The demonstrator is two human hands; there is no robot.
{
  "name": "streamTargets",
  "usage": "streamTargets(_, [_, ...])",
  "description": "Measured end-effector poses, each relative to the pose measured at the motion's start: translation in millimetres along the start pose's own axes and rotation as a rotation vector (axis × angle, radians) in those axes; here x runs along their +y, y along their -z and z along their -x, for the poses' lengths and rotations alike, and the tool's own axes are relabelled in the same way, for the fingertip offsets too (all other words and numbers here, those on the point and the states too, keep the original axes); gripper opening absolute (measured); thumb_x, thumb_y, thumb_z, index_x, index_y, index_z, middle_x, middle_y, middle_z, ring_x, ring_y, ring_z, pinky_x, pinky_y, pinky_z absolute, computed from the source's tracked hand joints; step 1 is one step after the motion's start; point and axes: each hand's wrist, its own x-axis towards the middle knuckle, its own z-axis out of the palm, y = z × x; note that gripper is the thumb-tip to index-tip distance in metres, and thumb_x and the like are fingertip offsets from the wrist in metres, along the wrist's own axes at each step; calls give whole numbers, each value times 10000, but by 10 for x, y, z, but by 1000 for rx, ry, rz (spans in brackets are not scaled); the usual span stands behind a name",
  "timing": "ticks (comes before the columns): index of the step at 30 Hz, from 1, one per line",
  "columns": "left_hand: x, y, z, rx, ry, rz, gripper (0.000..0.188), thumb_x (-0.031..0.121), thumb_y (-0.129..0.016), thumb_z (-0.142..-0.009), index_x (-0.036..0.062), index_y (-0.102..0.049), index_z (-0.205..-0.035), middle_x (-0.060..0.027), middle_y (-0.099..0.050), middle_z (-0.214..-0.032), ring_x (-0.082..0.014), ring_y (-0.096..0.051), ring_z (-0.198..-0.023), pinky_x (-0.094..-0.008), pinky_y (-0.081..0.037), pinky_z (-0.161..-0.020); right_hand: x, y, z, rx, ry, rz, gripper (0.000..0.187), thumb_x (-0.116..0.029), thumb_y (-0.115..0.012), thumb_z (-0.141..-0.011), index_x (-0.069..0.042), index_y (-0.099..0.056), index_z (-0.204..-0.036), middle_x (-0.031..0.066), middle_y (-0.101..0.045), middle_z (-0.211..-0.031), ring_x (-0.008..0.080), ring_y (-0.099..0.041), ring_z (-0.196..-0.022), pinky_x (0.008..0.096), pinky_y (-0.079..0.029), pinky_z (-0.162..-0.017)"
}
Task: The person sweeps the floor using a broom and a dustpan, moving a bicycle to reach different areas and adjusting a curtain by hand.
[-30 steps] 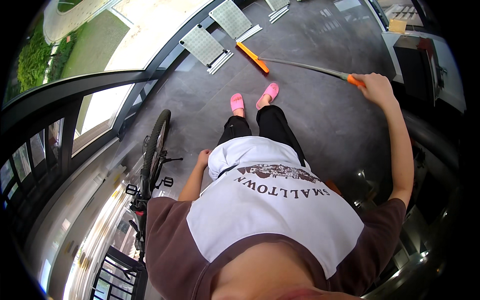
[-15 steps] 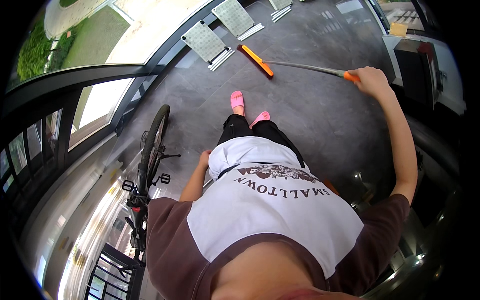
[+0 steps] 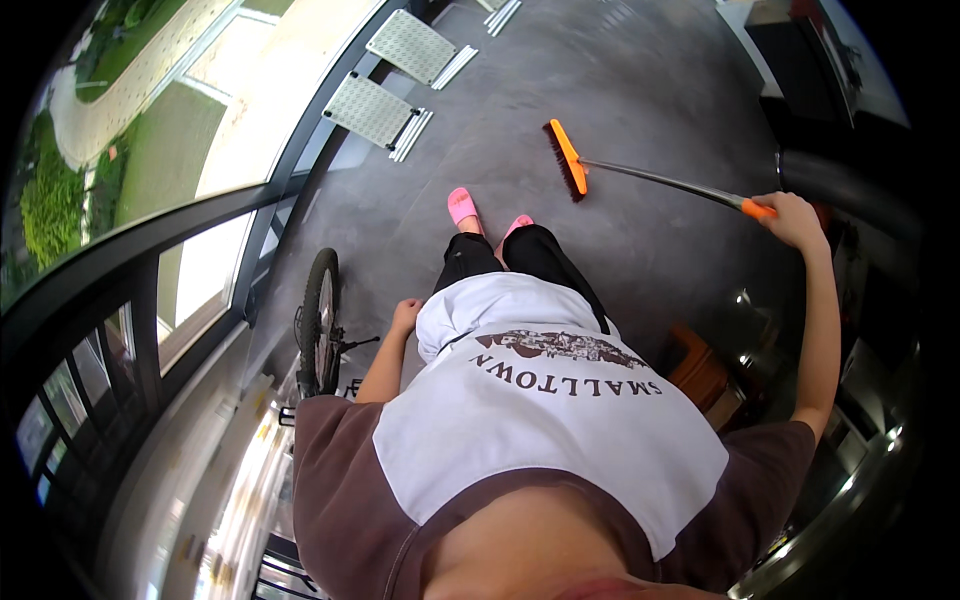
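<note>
My right hand (image 3: 795,220) is closed round the orange grip at the end of a broom's grey metal handle (image 3: 670,181). My arm is stretched out to the right. The orange broom head (image 3: 566,158), with dark bristles on its left side, is on the grey floor beyond my feet. My left hand (image 3: 407,314) hangs beside my left hip, next to the hem of my white shirt (image 3: 470,305). Its fingers are too small and partly hidden to show whether they hold anything.
Pink slippers (image 3: 462,206) are on my feet. A bicycle (image 3: 320,310) stands close on the left, by the glazed wall. Two patterned grey panels with white legs (image 3: 370,108) (image 3: 411,46) are at the far left. A brown wooden piece of furniture (image 3: 700,370) is on the right.
The broom head has moved right and slightly nearer, and its angle has turned. My right hand is lower and farther right. The whole view has also shifted; my left hand stays by my hip.
</note>
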Motion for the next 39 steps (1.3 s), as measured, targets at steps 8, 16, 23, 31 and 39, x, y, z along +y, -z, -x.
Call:
streamTargets(8, [894,339,10,-99,40,-222,261,238,-446,-720,4,-563,-723,-66,-539,-597,-115,-493,-479,-244,-393,-438,296,-976,271,-18,-135,-507,314,-128,-545,-653,-123,-531,-967,102,-552,-861,245,-519,-795,301,-392,-707])
streamTargets(16, [1373,364,-307,-160,61,-155,262,239,-448,-731,-1,-553,-743,-42,-524,-605,-103,-479,-445,-220,-366,-407,228,-1856,-205,-207,-269,-935,332,-170,-497,-717,-211,-487,-1047,-5,-412,-492,73,-372,-365,211,-329,-359])
streamTargets(23, [3963,-56,601,-412,-598,-30,231,187,-411,-792,-6,-534,-824,-37,-522,-725,-92,-464,-676,-201,-362,-616,632,-2279,-346,-265,-411,-941,347,-179,-485,-716,-223,-474,-1060,9,-419,-497,88,-395,-376,218,-352,-378])
streamTargets(31, [5405,-646,2329,-870,-1457,473,72,92,-547,-693,67,-513,-635,-58,-504,-650,-121,-493,-610,-250,-418,-548,1207,-2803,-197,-257,-591,-757,340,-217,-496,-716,-219,-473,-1054,41,-542,-742,178,-526,-636,285,-431,-562])
streamTargets(39, [5609,-945,2685,-903,-1525,380,24,181,-580,-675,184,-602,-682,104,-497,-779,-68,-408,-781,-220,-376,-553,1434,-2846,85,-67,-540,-445,333,-217,-471,-736,-186,-451,-1066,63,-544,-902,233,-520,-801,336,-426,-689])
